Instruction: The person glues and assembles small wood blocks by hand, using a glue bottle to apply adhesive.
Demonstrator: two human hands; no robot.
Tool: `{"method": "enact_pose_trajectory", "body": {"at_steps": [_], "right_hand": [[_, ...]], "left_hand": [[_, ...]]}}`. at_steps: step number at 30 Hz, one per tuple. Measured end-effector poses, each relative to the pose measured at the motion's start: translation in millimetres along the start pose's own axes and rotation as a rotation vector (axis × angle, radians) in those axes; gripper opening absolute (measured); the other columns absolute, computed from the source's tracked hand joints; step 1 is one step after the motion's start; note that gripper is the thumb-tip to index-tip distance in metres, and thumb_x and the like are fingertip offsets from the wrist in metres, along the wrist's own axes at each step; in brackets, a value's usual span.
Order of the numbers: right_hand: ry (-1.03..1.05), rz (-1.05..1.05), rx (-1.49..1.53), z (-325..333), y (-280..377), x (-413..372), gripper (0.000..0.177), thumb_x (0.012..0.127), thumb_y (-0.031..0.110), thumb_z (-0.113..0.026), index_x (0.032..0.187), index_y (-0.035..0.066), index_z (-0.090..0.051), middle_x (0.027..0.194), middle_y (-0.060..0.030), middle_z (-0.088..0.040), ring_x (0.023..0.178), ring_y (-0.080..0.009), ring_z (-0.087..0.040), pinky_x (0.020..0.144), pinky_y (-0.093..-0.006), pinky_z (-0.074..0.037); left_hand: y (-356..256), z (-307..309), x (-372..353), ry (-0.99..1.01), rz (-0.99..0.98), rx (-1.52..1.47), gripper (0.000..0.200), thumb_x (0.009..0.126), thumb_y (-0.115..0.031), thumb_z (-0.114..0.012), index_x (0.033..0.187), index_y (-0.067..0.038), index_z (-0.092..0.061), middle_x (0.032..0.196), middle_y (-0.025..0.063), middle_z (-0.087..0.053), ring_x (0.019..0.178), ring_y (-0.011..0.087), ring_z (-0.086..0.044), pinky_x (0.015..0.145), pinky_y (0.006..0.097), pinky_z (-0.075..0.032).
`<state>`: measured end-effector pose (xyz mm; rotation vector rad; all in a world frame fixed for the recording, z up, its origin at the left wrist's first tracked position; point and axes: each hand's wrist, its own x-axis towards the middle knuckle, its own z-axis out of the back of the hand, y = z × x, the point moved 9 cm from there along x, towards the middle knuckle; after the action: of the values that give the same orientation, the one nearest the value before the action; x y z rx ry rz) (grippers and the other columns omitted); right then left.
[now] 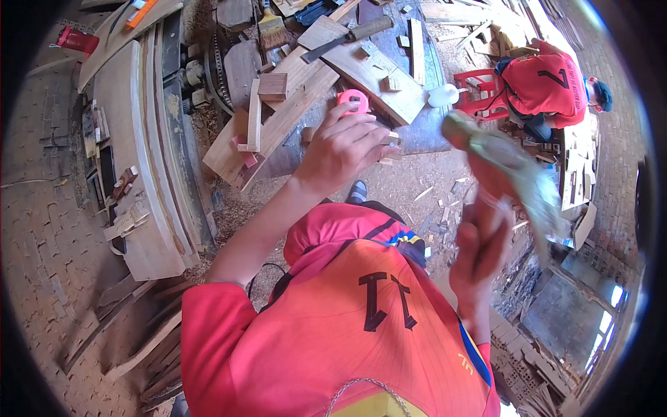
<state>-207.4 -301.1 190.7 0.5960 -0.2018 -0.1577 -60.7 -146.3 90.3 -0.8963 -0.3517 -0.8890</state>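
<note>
L hand [344, 142] curled, hold unclear, tape measure [354, 101] just beyond; R hand [479, 243] grips blurred item [513, 161]. Prob. mid-handling; next needs steady R grip.

Open air right between left hand [342, 147] and raised right hand [479, 243], chip-strewn floor [438, 177] below, ahead a broad plank [410, 97] blocking low passage, white bottle [445, 95] crowding its corner, tape measure [353, 99] right at the left fingertips.
</note>
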Motion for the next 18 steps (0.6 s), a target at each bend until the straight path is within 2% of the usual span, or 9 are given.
{"method": "enact_pose_trajectory", "body": {"at_steps": [2, 4, 6, 7, 8, 10, 13, 16, 18], "right_hand": [[0.082, -0.019, -0.074, -15, 2, 8, 0.046, 0.097, 0.007, -0.069, 0.142, 0.002, -0.056, 0.111, -0.0252, -0.074, 0.095, -0.0425, -0.075, 0.082, -0.0461, -0.058], [0.248, -0.135, -0.156, -27, -4, 14, 0.048, 0.098, 0.008, -0.070, 0.143, 0.002, -0.054, 0.101, -0.0256, -0.073, 0.083, -0.0455, -0.073, 0.071, -0.0461, -0.057], [0.124, -0.053, -0.116, -12, 5, 16, 0.047, 0.097, 0.010, -0.072, 0.141, 0.001, -0.056, 0.097, -0.0246, -0.071, 0.079, -0.0450, -0.071, 0.067, -0.0474, -0.053], [0.118, -0.071, -0.123, -4, 3, 14, 0.037, 0.104, 0.014, -0.063, 0.139, 0.003, -0.056, 0.089, -0.0168, -0.066, 0.070, -0.0271, -0.064, 0.066, -0.0408, -0.050], [0.004, 0.027, -0.060, 7, 14, 14, 0.039, 0.105, 0.015, -0.061, 0.140, 0.000, -0.054, 0.093, -0.0100, -0.065, 0.071, -0.0193, -0.060, 0.066, -0.0365, -0.050], [-0.081, -0.070, 0.081, 22, 11, 7, 0.040, 0.106, 0.015, -0.058, 0.142, -0.002, -0.052, 0.096, -0.0086, -0.064, 0.070, -0.0189, -0.058, 0.067, -0.0342, -0.050], [-0.081, 0.127, -0.075, 3, 12, 7, 0.035, 0.105, 0.014, -0.061, 0.135, -0.002, -0.053, 0.091, -0.0102, -0.065, 0.067, -0.0247, -0.061, 0.063, -0.0382, -0.049], [0.200, -0.116, -0.161, -28, 7, 17, 0.038, 0.099, 0.004, -0.065, 0.137, 0.006, -0.061, 0.119, -0.0235, -0.071, 0.092, -0.0455, -0.071, 0.077, -0.0474, -0.057], [0.229, -0.186, -0.168, -27, 1, 16, 0.040, 0.099, 0.006, -0.066, 0.138, 0.003, -0.059, 0.117, -0.0222, -0.072, 0.090, -0.0438, -0.072, 0.075, -0.0458, -0.056]], "left_hand": [[0, 2, 1, 0.023, -0.003, 0.006, 0.025, 0.086, -0.024, -0.083, 0.104, -0.009, -0.076, 0.099, 0.0070, -0.076, 0.105, 0.0219, -0.071, 0.108, 0.0443, -0.046], [0, 2, 0, 0.020, -0.004, 0.003, 0.025, 0.087, -0.025, -0.083, 0.104, -0.008, -0.076, 0.100, 0.0073, -0.075, 0.104, 0.0223, -0.071, 0.108, 0.0442, -0.046], [2, 0, 1, -0.012, -0.007, -0.009, 0.025, 0.087, -0.025, -0.083, 0.104, -0.008, -0.076, 0.101, 0.0077, -0.075, 0.103, 0.0228, -0.071, 0.108, 0.0444, -0.046], [2, -1, 1, -0.012, -0.008, -0.012, 0.025, 0.087, -0.025, -0.083, 0.104, -0.008, -0.076, 0.102, 0.0078, -0.075, 0.103, 0.0229, -0.071, 0.108, 0.0445, -0.046], [2, -1, 1, -0.014, -0.010, -0.015, 0.025, 0.087, -0.025, -0.083, 0.104, -0.008, -0.076, 0.102, 0.0078, -0.075, 0.102, 0.0230, -0.071, 0.108, 0.0446, -0.046], [2, -1, 1, -0.014, -0.009, -0.021, 0.026, 0.087, -0.025, -0.083, 0.104, -0.008, -0.076, 0.102, 0.0080, -0.075, 0.101, 0.0233, -0.071, 0.108, 0.0448, -0.046], [2, -1, 1, -0.005, 0.000, -0.024, 0.025, 0.087, -0.025, -0.082, 0.104, -0.008, -0.076, 0.103, 0.0082, -0.075, 0.101, 0.0237, -0.071, 0.108, 0.0450, -0.046], [2, -1, 2, 0.006, -0.003, -0.008, 0.024, 0.088, -0.024, -0.082, 0.104, -0.008, -0.076, 0.103, 0.0082, -0.075, 0.101, 0.0241, -0.071, 0.108, 0.0447, -0.046], [2, 1, 2, 0.012, -0.005, -0.004, 0.024, 0.088, -0.024, -0.081, 0.105, -0.008, -0.076, 0.103, 0.0083, -0.075, 0.102, 0.0243, -0.071, 0.108, 0.0446, -0.047]]}}
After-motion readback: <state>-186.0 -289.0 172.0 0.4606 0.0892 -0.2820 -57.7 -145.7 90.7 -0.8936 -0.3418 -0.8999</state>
